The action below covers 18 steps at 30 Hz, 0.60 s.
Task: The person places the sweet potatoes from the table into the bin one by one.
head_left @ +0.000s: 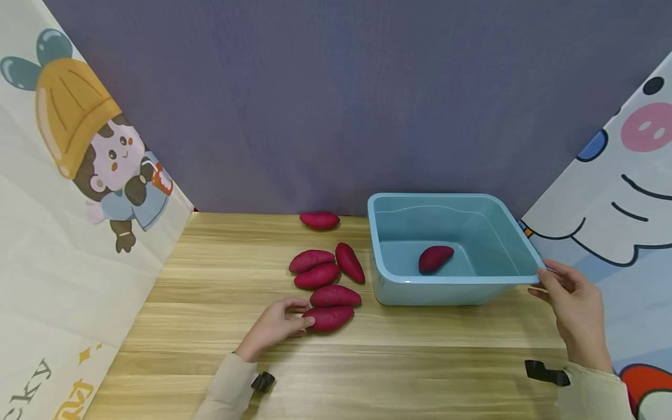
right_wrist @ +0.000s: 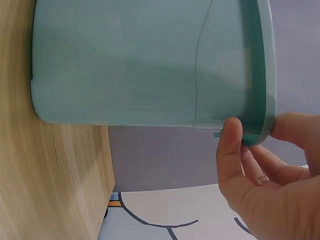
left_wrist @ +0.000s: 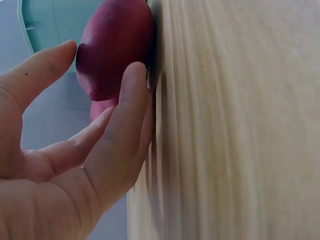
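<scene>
My left hand (head_left: 278, 324) is at the left end of the nearest purple sweet potato (head_left: 333, 318), its thumb and fingers spread around that tip. In the left wrist view the fingers look relaxed beside the sweet potato (left_wrist: 117, 42), not clasped round it. My right hand (head_left: 574, 306) pinches the front right corner of the light blue plastic basin (head_left: 446, 294), thumb over the rim and fingers below, as the right wrist view shows on the rim (right_wrist: 270, 85). One sweet potato (head_left: 436, 259) lies inside the basin.
Several more sweet potatoes lie left of the basin, including a tilted one (head_left: 350, 263) close to its wall and one (head_left: 320, 220) at the back edge. A dark grey panel (head_left: 315, 105) stands behind the wooden table (head_left: 220, 280). Printed cloths flank both sides.
</scene>
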Motion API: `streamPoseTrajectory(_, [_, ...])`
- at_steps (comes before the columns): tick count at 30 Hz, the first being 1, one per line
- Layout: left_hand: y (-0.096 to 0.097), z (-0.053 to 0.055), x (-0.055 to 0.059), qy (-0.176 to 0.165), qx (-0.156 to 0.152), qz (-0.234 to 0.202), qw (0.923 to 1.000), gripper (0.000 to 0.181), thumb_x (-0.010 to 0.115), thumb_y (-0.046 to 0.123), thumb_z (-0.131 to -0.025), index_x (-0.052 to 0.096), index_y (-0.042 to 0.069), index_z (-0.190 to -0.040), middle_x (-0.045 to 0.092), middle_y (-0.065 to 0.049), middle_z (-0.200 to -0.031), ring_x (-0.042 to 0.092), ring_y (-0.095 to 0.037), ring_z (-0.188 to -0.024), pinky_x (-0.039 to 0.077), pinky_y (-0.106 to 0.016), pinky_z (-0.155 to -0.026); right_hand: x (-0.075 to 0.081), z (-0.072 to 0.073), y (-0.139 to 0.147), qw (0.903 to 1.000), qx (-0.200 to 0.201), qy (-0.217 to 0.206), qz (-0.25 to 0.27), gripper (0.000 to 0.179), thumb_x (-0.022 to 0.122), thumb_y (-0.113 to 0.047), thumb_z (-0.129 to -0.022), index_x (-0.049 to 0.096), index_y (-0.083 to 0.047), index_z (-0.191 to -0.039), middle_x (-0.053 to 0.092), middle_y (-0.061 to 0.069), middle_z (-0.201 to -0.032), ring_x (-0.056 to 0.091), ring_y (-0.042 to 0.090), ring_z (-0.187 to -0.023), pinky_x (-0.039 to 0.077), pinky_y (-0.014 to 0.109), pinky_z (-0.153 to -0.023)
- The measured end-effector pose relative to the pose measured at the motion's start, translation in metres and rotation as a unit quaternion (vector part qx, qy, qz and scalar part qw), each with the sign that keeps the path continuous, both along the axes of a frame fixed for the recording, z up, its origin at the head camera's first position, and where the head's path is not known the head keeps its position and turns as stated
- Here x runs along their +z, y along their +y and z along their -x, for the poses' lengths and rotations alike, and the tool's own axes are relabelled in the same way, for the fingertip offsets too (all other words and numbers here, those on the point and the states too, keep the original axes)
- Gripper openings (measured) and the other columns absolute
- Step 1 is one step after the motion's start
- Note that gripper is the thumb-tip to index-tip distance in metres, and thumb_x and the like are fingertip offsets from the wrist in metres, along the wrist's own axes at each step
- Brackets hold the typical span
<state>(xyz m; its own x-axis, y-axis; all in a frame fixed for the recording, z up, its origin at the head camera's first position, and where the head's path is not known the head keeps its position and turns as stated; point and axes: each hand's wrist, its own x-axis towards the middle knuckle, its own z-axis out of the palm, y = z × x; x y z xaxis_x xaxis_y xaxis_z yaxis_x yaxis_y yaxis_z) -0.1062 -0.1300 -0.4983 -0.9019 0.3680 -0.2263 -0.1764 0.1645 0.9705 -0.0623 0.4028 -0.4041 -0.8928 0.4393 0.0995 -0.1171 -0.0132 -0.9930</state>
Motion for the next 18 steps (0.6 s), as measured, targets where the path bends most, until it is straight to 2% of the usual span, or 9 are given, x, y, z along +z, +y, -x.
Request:
streamPoseTrajectory(9, [0.0019, 0.0034, -0.0002, -0.015, -0.017, 0.003, 0.9997, 0.051, 0.079, 0.016, -0.089, 0.057, -0.012, -0.127, 0.062, -0.021, -0.12, 0.07, -0.027, -0.089, 0.061, -0.039, -0.077, 0.0028, -0.0014, -0.0013, 0.9999, 0.006, 0.002, 0.01, 0.023, 0.067, -0.004, -0.096, 0.066, -0.008, -0.118, 0.071, -0.001, -0.092, 0.071, 0.009, -0.073, 0.059, 0.023, -0.061])
streamPoseTrajectory(18, [0.0017, 0.0043, -0.0038, -0.026, -0.019, -0.01, 0.9994, 0.046, 0.077, 0.013, -0.089, 0.059, -0.012, -0.124, 0.065, -0.018, -0.113, 0.069, -0.026, -0.089, 0.061, -0.042, -0.078, 0.003, -0.0015, -0.0015, 0.9999, 0.006, 0.0, 0.014, 0.024, 0.066, -0.004, -0.096, 0.065, -0.008, -0.119, 0.072, -0.001, -0.094, 0.071, 0.009, -0.074, 0.059, 0.023, -0.061])
